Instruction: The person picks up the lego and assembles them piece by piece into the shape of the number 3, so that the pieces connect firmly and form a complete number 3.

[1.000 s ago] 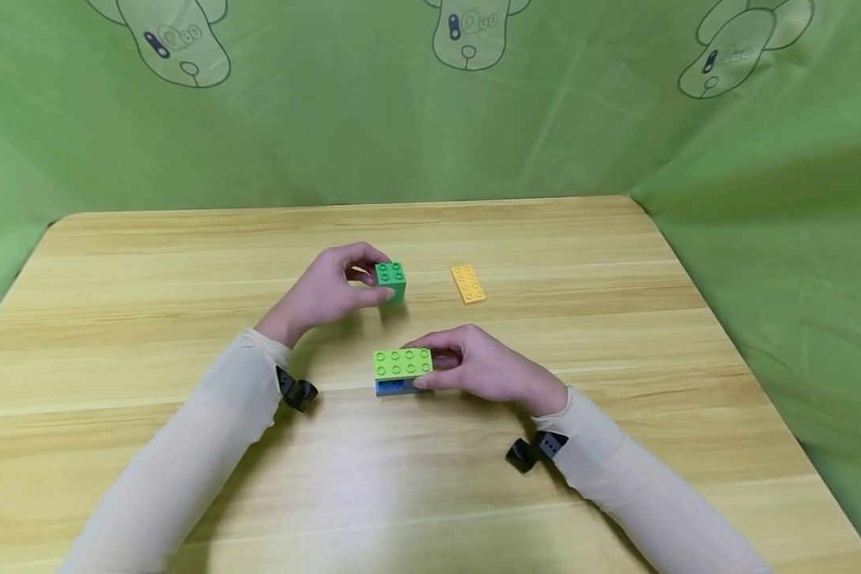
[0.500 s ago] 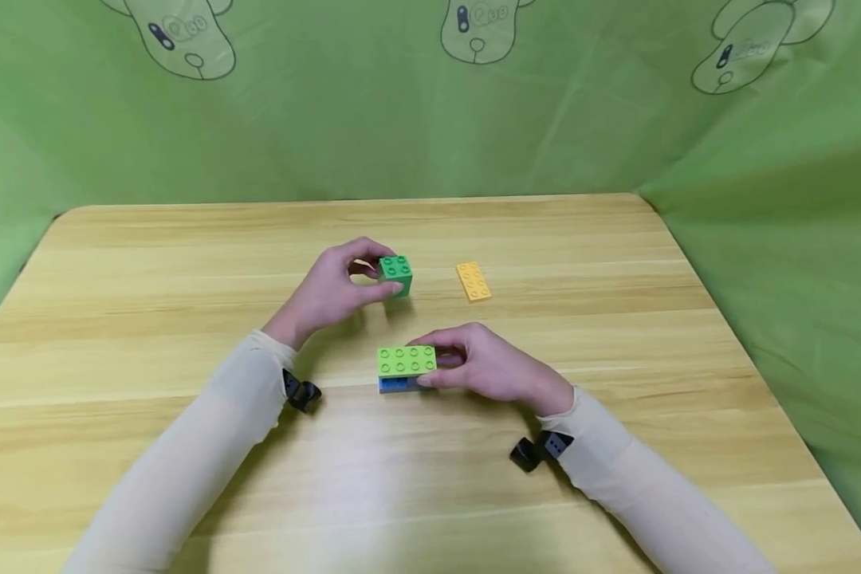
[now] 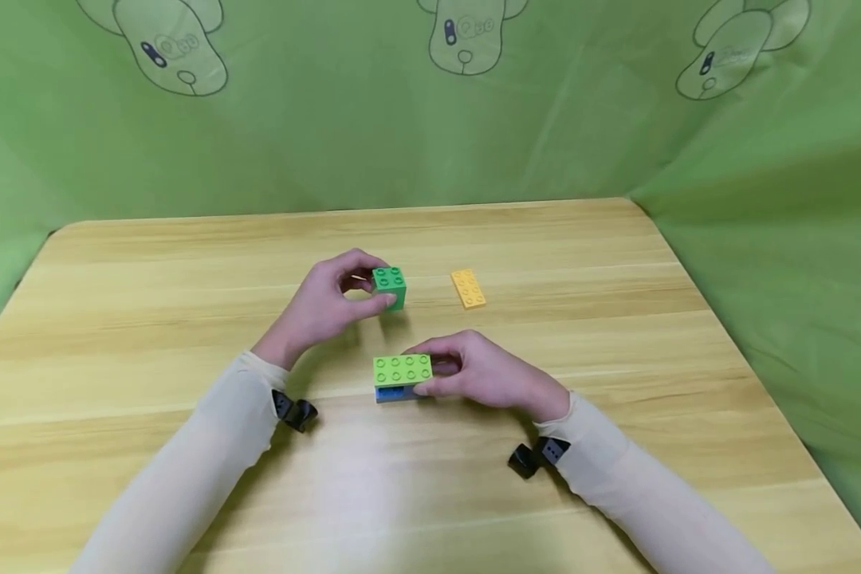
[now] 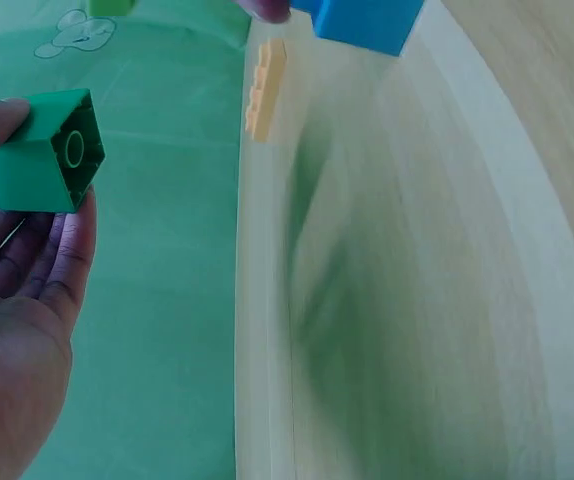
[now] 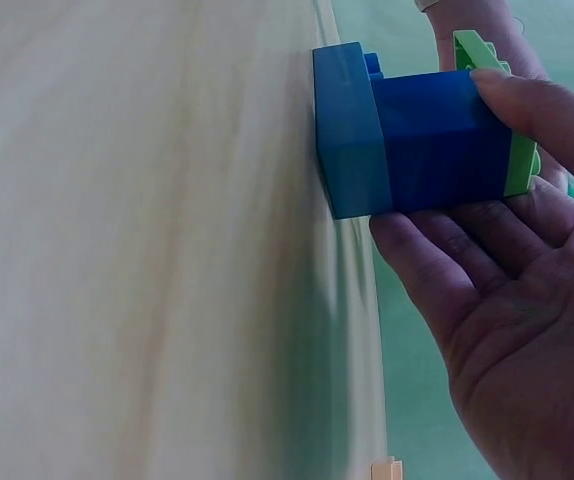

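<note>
Thumb and fingers of my left hand (image 3: 323, 299) pinch a green two-by-two toy building brick (image 3: 389, 278) by its sides. The left wrist view shows the brick's hollow underside, and it is off the table. Closer to me, my right hand (image 3: 489, 368) grips a small brick stack from its right end. The stack has a blue brick (image 5: 352, 140) at the bottom, a darker blue brick (image 5: 442, 140) in the middle and a lime-green studded plate (image 3: 402, 371) on top. The plate overhangs a gap at the left. Fingers hide part of the stack's far side.
A flat orange-yellow studded plate (image 3: 469, 288) lies on the wooden table (image 3: 581, 279), right of the green brick. Green fabric (image 3: 316, 143) hangs behind the table and along its right side. Small black devices are strapped on both wrists.
The head view has shifted slightly up and down. Both hands keep their holds, and the green brick, the stack and the yellow plate stay nearly where they were.
</note>
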### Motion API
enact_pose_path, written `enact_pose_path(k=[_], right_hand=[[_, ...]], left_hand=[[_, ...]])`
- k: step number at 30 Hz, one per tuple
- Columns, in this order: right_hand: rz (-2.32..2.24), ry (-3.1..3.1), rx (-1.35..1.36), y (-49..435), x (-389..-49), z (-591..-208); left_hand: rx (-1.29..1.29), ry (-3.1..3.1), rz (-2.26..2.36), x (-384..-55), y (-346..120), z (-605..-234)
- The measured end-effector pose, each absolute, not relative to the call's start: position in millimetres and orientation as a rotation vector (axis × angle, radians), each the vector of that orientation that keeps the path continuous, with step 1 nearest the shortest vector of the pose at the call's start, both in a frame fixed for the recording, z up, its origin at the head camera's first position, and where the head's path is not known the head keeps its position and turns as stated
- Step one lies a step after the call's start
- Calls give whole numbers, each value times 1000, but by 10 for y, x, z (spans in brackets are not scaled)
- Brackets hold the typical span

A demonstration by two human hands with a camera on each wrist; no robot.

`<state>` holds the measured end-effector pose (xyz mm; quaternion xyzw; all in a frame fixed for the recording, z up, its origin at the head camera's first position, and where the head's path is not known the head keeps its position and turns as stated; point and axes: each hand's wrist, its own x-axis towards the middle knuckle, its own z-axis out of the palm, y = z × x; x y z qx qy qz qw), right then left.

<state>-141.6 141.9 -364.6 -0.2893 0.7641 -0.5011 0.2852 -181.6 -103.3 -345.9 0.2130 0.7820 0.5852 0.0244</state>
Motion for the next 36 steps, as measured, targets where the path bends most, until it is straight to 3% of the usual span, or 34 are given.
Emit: enact_pose_path(k=[36], right_hand=[[-1378,2001,-727,1397,-1426,-3646]], left_hand=[[835,2261,1932,-1426,-883,-3397]])
